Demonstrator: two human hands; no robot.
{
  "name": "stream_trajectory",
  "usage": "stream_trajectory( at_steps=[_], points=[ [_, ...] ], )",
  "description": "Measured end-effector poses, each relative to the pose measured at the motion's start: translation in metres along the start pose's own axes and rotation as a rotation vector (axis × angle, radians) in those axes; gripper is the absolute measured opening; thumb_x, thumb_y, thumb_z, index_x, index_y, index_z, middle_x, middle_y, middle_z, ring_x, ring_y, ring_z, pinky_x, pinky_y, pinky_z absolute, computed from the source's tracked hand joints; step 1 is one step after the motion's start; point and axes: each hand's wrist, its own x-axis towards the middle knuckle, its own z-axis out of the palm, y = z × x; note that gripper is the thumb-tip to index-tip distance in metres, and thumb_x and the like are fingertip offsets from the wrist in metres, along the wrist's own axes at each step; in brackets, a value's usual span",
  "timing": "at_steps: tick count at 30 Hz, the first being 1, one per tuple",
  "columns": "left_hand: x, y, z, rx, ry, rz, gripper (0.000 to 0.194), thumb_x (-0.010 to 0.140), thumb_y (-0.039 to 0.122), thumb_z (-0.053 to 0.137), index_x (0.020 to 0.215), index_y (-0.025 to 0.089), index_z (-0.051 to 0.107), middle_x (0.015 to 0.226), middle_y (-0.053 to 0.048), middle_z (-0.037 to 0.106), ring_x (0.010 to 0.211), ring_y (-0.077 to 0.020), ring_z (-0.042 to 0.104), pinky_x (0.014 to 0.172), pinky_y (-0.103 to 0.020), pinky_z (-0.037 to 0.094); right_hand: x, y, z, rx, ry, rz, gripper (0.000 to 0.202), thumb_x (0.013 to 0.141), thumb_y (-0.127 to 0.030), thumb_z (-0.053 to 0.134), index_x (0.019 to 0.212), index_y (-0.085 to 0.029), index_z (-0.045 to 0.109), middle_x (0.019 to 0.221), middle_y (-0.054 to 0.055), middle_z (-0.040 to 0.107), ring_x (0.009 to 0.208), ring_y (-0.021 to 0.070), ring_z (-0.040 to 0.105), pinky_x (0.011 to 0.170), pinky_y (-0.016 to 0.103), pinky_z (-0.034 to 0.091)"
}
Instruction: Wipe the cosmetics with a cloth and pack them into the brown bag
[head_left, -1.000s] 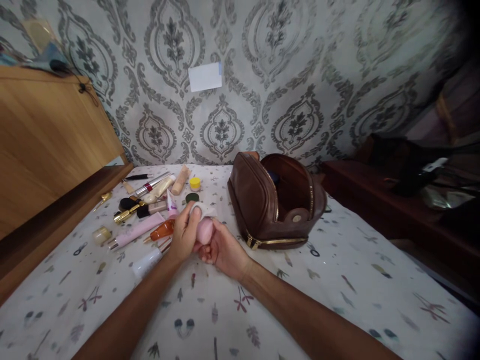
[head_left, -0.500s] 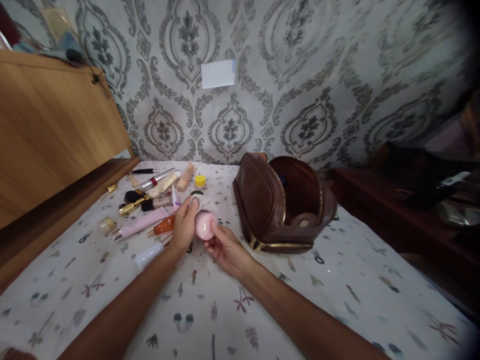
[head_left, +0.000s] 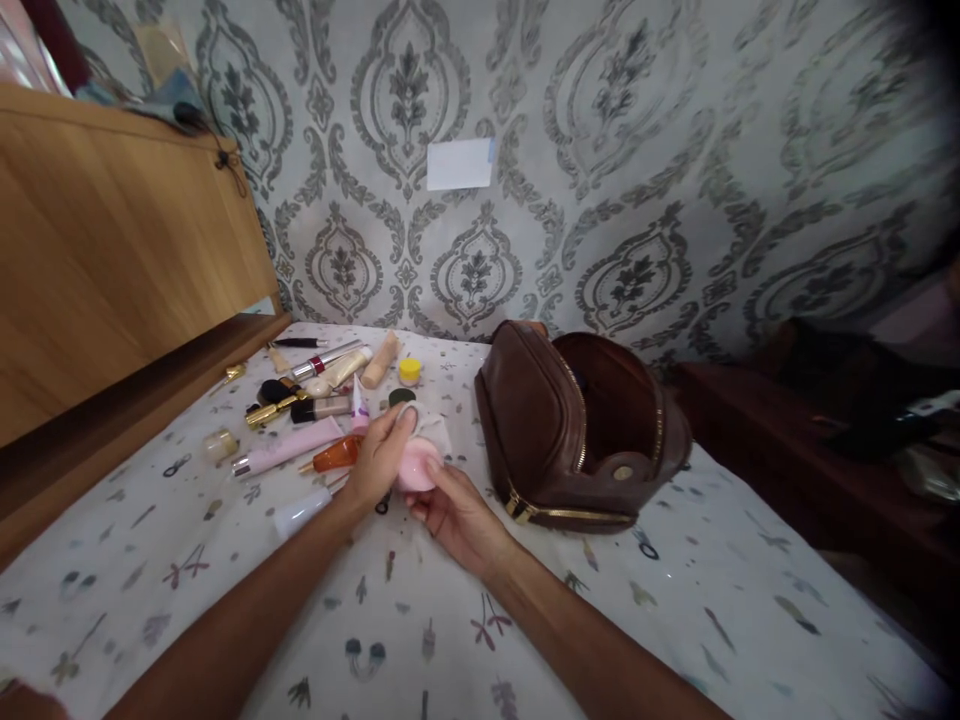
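Observation:
My right hand (head_left: pixel 461 515) is closed on a pink round container (head_left: pixel 415 469), thumb on its glossy face. Closed on a thin white wipe (head_left: pixel 430 426), my left hand (head_left: pixel 378 458) presses it against the container's upper edge. Whether the container is a jar or a compact I cannot tell. Just left of my left hand lie an amber-orange bottle (head_left: pixel 337 454) and a pale purple tube (head_left: pixel 294 446). A white-capped tube (head_left: pixel 301 512) sits partly behind my left forearm. Beyond the wipe is a dark round lid-like item (head_left: pixel 402 397).
A brown leather makeup bag (head_left: pixel 534 430) stands unzipped on the right. Farther left lie a yellow-lidded jar (head_left: pixel 409 371), a beige tube (head_left: pixel 380 360), a gold-handled brush (head_left: pixel 274 408) and several other cosmetics. A wooden cabinet (head_left: pixel 135 270) borders the patterned sheet (head_left: pixel 427 610) on the left.
More of the white wipe shows, spread along the container's top edge. The container has tilted slightly in my hands. My view has shifted a little to the left.

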Motion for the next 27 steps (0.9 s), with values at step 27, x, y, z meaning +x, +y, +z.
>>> stream_trajectory(
  at_steps=[27],
  points=[
    [-0.019, -0.001, 0.006, 0.272, -0.179, 0.347, 0.037, 0.098, 0.037, 0.041, 0.126, 0.019, 0.057, 0.132, -0.013, 0.061, 0.125, -0.0236, 0.053, 0.11, -0.041, 0.037, 0.01, -0.009, -0.015, 0.285, 0.065, 0.0, 0.027, 0.071, -0.027, 0.085, 0.091, -0.018, 0.069, 0.087, 0.002, 0.073, 0.086, 0.0131, 0.067, 0.083, 0.025, 0.054]
  ],
)
